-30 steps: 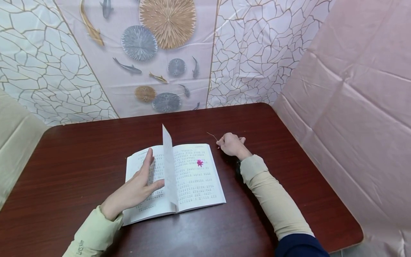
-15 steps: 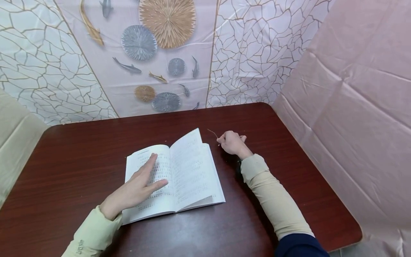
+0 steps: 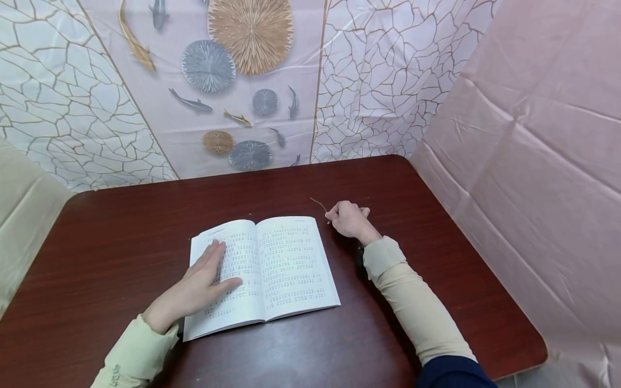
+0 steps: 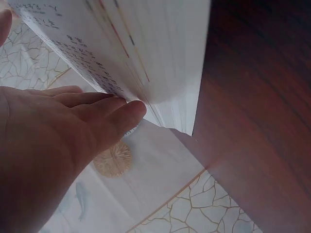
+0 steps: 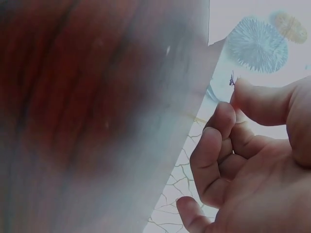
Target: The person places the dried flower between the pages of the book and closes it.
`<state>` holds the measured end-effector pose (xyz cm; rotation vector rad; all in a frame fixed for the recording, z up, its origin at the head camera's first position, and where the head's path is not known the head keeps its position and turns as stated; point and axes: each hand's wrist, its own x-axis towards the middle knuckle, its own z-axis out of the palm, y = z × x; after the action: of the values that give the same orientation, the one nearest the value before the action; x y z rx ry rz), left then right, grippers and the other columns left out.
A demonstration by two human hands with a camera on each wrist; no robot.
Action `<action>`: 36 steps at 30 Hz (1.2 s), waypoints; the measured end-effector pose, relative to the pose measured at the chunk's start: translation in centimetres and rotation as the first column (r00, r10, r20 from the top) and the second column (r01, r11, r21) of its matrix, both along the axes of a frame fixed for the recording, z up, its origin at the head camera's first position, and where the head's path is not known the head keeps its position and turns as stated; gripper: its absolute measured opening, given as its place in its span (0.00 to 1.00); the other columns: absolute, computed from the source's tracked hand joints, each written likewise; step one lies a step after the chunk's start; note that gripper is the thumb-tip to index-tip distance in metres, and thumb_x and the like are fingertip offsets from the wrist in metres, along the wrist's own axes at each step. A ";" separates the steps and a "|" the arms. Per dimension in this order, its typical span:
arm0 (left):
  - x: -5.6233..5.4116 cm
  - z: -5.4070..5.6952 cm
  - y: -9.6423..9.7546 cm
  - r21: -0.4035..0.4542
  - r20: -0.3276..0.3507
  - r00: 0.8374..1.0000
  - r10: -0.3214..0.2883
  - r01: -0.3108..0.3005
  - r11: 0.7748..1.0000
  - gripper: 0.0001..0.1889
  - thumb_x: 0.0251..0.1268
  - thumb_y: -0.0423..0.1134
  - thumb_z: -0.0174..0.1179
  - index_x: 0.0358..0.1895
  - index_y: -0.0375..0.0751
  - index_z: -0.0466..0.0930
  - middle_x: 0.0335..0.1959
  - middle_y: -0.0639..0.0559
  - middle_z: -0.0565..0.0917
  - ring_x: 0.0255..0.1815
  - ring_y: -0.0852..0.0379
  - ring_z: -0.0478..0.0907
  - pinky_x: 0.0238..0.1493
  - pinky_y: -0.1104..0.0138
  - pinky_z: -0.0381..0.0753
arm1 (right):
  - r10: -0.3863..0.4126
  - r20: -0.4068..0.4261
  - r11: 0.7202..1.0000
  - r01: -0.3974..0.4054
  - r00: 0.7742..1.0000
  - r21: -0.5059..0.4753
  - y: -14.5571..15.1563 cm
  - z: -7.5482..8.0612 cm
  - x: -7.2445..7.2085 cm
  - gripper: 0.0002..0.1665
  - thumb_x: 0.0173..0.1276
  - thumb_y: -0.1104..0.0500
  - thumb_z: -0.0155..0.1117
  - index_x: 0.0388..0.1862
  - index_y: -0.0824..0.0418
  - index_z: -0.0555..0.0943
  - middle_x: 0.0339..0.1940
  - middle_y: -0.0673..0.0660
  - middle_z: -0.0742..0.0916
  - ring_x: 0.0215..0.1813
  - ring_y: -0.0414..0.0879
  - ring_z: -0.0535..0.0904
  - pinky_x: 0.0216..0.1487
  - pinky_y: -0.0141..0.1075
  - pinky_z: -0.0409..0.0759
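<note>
An open book (image 3: 296,269) lies on the table, both printed pages facing up. Over its left page is my left hand (image 3: 196,288), fingers straight and thumb spread towards the spine. The left wrist view has this hand (image 4: 63,131) by the edge of the book's page block (image 4: 170,63). To the right of the book's top corner, my right hand (image 3: 350,220) pinches a thin brown strand (image 3: 318,204) between thumb and curled index finger. In the right wrist view a tiny dark tip (image 5: 232,80) pokes out at the thumb's end; the strand's kind is unclear.
The dark red-brown table (image 3: 121,258) extends around the book. Patterned cloth (image 3: 368,81) hangs behind its far edge, and a pinkish cloth (image 3: 524,161) borders the right side.
The upright page has swung right and now lies flat, covering the pink piece seen on the right page. My left hand has shifted slightly left. The right hand holds nearly still.
</note>
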<state>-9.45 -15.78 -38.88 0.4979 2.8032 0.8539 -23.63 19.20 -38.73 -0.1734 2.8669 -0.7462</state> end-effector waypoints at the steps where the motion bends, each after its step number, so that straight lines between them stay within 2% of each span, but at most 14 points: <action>1: 0.0 0.0 0.0 -0.003 0.003 1.000 0.000 0.000 1.000 0.51 0.67 0.61 0.56 0.74 0.23 0.45 0.76 0.28 0.46 0.76 0.32 0.43 0.70 0.41 0.49 | 0.000 -0.003 1.000 0.000 1.000 0.001 0.0 0.0 0.1 0.15 0.73 0.62 0.51 0.32 0.58 0.84 0.49 0.49 0.87 0.44 0.48 0.80 0.59 0.57 0.51; 6: 0.0 -0.1 0.0 -0.007 0.017 1.000 0.001 0.000 1.000 0.51 0.66 0.61 0.56 0.74 0.24 0.45 0.76 0.28 0.45 0.76 0.33 0.42 0.70 0.40 0.48 | 0.005 -0.014 1.000 -0.005 1.000 0.010 0.0 -0.3 0.2 0.14 0.73 0.61 0.53 0.30 0.57 0.84 0.44 0.47 0.88 0.38 0.46 0.79 0.58 0.56 0.52; 10: 0.0 -0.3 0.0 -0.005 0.028 1.000 0.002 -0.002 1.000 0.50 0.66 0.60 0.57 0.74 0.24 0.45 0.76 0.29 0.45 0.76 0.33 0.42 0.70 0.40 0.48 | 0.018 -0.008 1.000 -0.018 1.000 0.003 -0.2 -0.3 0.6 0.17 0.74 0.57 0.55 0.23 0.57 0.79 0.32 0.49 0.86 0.36 0.46 0.78 0.57 0.56 0.52; 14: 0.0 -0.4 0.0 -0.004 0.030 1.000 0.002 -0.002 1.000 0.51 0.66 0.61 0.57 0.74 0.24 0.45 0.76 0.29 0.45 0.76 0.33 0.42 0.70 0.40 0.48 | 0.037 -0.006 0.999 -0.037 0.999 -0.018 -0.4 -0.2 1.1 0.19 0.74 0.54 0.56 0.21 0.57 0.75 0.26 0.49 0.83 0.34 0.46 0.77 0.54 0.53 0.52; 20: 0.1 -0.4 0.0 -0.013 0.030 1.000 0.006 -0.006 1.000 0.51 0.66 0.62 0.56 0.74 0.24 0.45 0.76 0.29 0.44 0.76 0.32 0.42 0.69 0.39 0.48 | 0.056 -0.001 0.998 -0.056 0.998 -0.020 -0.9 0.2 2.0 0.19 0.75 0.53 0.56 0.23 0.59 0.77 0.26 0.50 0.83 0.34 0.45 0.77 0.52 0.51 0.52; 27: 0.1 -0.3 0.0 -0.009 0.033 0.999 0.005 -0.004 1.000 0.51 0.67 0.61 0.56 0.74 0.23 0.44 0.76 0.29 0.44 0.76 0.32 0.41 0.69 0.39 0.47 | 0.112 0.016 0.993 -0.112 0.994 -0.041 -1.7 0.4 3.0 0.13 0.75 0.55 0.56 0.36 0.60 0.83 0.21 0.50 0.81 0.30 0.45 0.75 0.52 0.51 0.54; 31: 0.1 -0.4 0.0 -0.015 0.030 1.000 0.005 -0.004 1.000 0.51 0.67 0.62 0.55 0.74 0.23 0.44 0.76 0.29 0.44 0.76 0.32 0.41 0.69 0.39 0.47 | 0.151 0.021 0.986 -0.150 0.988 -0.068 -2.0 0.6 3.6 0.12 0.75 0.55 0.55 0.37 0.59 0.82 0.19 0.51 0.80 0.27 0.45 0.73 0.50 0.49 0.55; 36: 0.1 -0.3 -0.1 -0.016 0.025 1.000 0.002 -0.001 1.000 0.51 0.67 0.61 0.56 0.74 0.23 0.44 0.76 0.28 0.44 0.76 0.32 0.41 0.69 0.39 0.48 | 0.200 0.048 0.975 -0.194 0.979 -0.107 -2.5 1.0 4.5 0.13 0.75 0.55 0.55 0.32 0.58 0.81 0.15 0.52 0.78 0.22 0.44 0.69 0.48 0.48 0.53</action>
<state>-9.39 -15.84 -39.19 0.4791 2.7858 0.8314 -19.12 16.74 -37.70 -0.4349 2.7063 -0.8426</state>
